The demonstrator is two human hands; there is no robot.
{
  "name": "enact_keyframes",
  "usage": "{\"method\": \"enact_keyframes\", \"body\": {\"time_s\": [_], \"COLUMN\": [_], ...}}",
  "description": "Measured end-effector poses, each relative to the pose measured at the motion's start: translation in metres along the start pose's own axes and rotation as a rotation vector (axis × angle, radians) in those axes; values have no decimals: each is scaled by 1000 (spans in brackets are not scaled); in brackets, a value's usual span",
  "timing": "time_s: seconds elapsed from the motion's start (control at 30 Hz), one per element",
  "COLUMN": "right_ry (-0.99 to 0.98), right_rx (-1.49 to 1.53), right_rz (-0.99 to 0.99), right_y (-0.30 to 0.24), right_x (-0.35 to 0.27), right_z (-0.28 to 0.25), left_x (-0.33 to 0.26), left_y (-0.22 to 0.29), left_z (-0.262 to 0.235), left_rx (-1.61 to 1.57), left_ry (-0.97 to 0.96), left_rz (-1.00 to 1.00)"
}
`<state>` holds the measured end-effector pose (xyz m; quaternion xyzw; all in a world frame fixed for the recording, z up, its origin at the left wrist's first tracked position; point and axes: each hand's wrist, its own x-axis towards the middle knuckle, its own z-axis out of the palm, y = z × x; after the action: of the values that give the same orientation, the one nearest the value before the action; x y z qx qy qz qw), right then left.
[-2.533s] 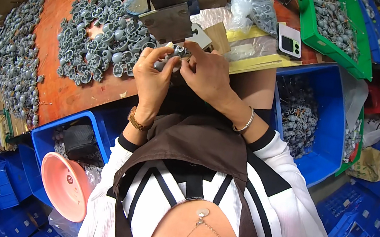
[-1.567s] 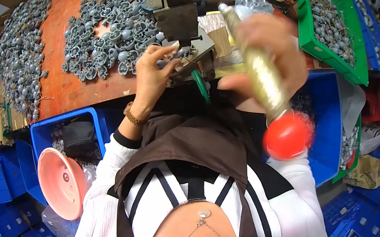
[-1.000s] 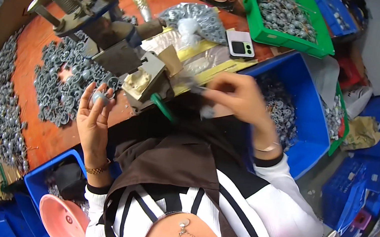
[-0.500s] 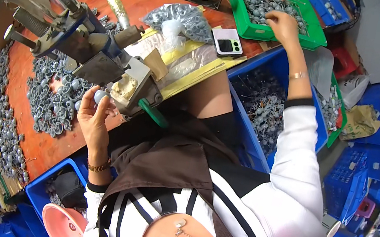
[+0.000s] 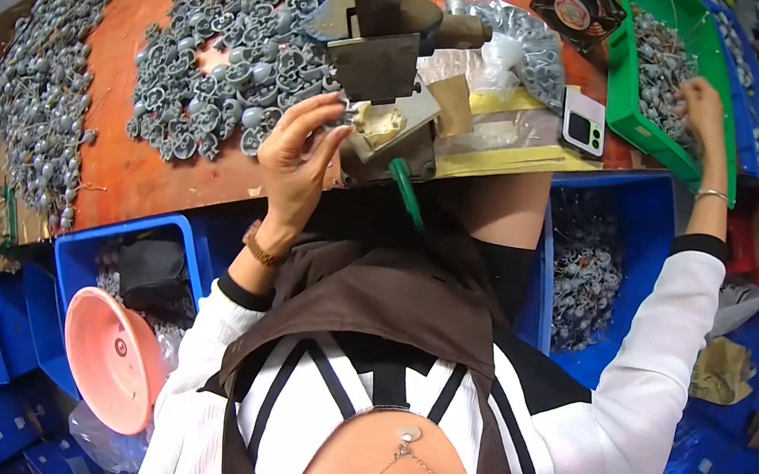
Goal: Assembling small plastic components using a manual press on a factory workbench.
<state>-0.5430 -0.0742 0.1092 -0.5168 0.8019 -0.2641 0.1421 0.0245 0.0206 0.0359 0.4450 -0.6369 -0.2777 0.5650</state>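
Observation:
My left hand is raised at the front of a small bench press, its fingers closed on a small grey metal part held by the press's cream-coloured fixture. My right hand is stretched far to the right, reaching into a green tray of small grey parts; its fingers are down among the parts, and whether it grips one is hidden. A heap of grey metal parts lies on the orange table left of the press.
A second spread of grey parts covers the table's left end. A phone, a small fan and clear bags lie behind the press. Blue bins of parts stand below right; a pink funnel is lower left.
The view swung over the bench. My right hand went out from the press area to the green tray. My left hand stayed near the press, holding a small part.

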Motion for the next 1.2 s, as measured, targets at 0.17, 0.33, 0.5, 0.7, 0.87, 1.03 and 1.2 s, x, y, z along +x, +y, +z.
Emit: {"method": "enact_keyframes", "body": {"time_s": [0.17,0.33,0.5,0.7,0.87,1.03,1.2], "right_ry": [650,697,269,464,224,421,632], "right_rx": [692,956,569,975,542,682,1145], "right_rz": [-307,-524,-176,-488,-185,-493,-555], "right_y": [17,-22,41,-20,20,-62,-31], "right_x": [33,18,51,51,75,60,73], "right_z": [-62,-91,-91,-104,-123,-83,-135], "left_x": [5,11,13,13,61,134,169], "left_y": [-11,-28,-22,-17,-32,-104,-145], "left_z": [20,19,28,28,-22,-140,-143], "left_rx": [125,150,310,152,112,847,1050], "left_ry": [-57,-211,-178,-112,-243,-135,-256], "left_rz": [83,74,59,-69,-111,-90,-43]}}
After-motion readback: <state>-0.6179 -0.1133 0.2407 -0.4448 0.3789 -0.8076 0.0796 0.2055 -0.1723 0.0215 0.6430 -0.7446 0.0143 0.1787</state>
